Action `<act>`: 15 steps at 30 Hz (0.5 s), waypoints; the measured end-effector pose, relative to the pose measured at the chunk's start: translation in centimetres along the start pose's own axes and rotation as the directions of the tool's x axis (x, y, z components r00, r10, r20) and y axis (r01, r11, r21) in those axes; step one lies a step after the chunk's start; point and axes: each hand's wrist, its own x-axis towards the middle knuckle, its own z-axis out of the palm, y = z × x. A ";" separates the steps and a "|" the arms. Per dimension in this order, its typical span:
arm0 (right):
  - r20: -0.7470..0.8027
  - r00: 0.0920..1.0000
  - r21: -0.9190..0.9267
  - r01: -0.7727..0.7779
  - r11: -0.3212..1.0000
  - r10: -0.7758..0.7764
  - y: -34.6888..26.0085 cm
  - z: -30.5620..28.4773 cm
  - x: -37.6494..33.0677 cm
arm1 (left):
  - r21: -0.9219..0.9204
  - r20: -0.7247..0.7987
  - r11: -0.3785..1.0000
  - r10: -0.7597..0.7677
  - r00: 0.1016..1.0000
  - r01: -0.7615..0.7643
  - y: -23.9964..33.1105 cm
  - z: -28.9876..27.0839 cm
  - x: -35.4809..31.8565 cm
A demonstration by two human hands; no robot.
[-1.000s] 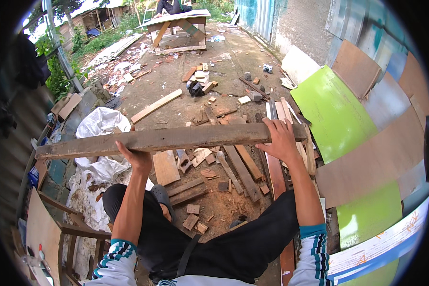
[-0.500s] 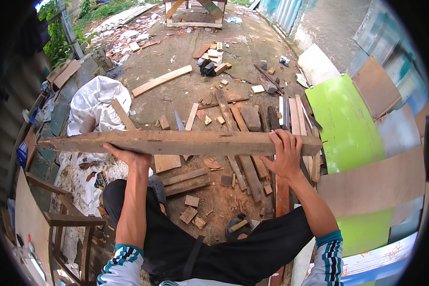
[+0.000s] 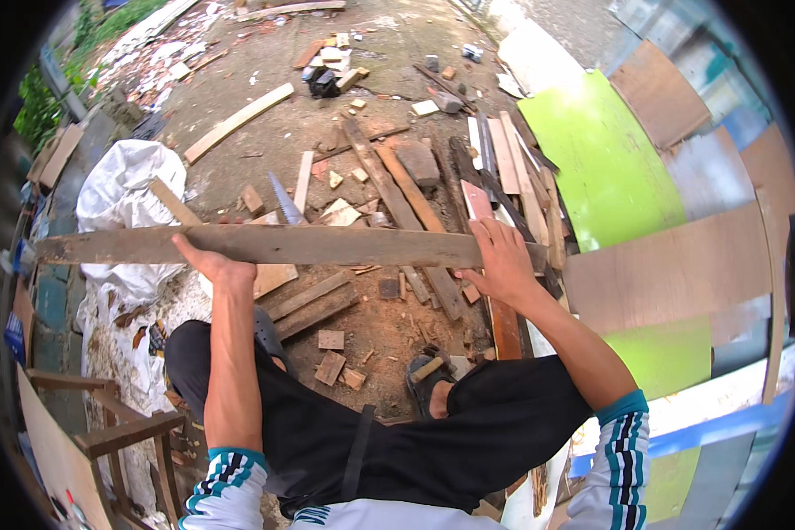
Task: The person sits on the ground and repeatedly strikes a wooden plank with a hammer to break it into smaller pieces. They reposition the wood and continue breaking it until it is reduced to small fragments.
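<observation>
A long brown wooden plank [image 3: 344, 246] is held level across my front, off the ground. My left hand [image 3: 219, 265] grips it from below towards its left end, the thumb showing on the near face. My right hand [image 3: 505, 265] is closed over it near the right end, fingers across the upper edge and thumb below. Beyond the plank a saw blade [image 3: 284, 199] slants up among offcuts, its handle out of sight. Below it, several small wood blocks [image 3: 330, 367] lie between my feet.
A white sack [image 3: 132, 185] slumps at the left, with a wooden frame [image 3: 128, 433] nearer me. Loose boards [image 3: 380, 177] and a stone-like block [image 3: 418, 163] lie ahead. Green [image 3: 601, 159] and brown panels [image 3: 671, 265] lean along the right. A pale batten [image 3: 238, 124] lies farther off.
The plank has rolled about its length, so one broad face shows instead of two. Both hands keep their grip. My view has tilted down and to the right.
</observation>
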 end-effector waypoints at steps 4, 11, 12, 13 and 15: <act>-0.270 0.962 0.021 -0.033 0.999 0.038 0.9 -1.3 -2.3 | 0.051 0.039 0.998 0.023 0.999 -0.025 1.9 -0.1 1.5; -0.158 0.560 0.725 -0.493 0.481 0.813 12.3 -2.8 -9.1 | 0.139 -0.037 0.990 -0.027 0.999 0.032 3.9 -0.3 2.6; 0.124 0.543 0.820 -0.528 0.222 0.831 11.8 -2.9 -9.4 | 0.148 -0.053 0.989 -0.024 0.998 0.032 4.5 -0.8 3.0; 0.396 0.519 0.828 -0.558 -0.051 0.757 11.4 -3.2 -9.6 | 0.155 -0.071 0.987 -0.021 0.997 0.032 4.9 -1.2 3.4; 0.517 0.669 0.848 -0.485 -0.213 0.534 9.8 -3.7 -9.3 | 0.163 -0.122 0.986 -0.014 0.992 0.033 5.1 -2.2 4.1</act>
